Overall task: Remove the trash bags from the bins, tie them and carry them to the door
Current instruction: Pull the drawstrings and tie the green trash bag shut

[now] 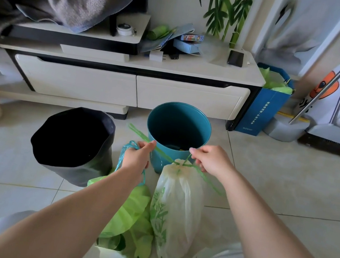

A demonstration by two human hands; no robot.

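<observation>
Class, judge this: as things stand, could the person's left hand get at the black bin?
Probably yes: the black bin stands just beside the left hand with nothing between, though that hand is pinching a green drawstring.

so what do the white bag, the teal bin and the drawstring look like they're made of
White bag: thin, translucent plastic film, judging by its wrinkles and sheen. Teal bin: smooth, even wall, probably moulded plastic, though painted metal is possible. Drawstring: flat green plastic ribbon, pulled taut.

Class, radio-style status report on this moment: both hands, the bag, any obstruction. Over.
Left hand and right hand each pulling a green drawstring. White bag cinched, knot forming. Teal bin has no liner. Nothing in the way.
</observation>
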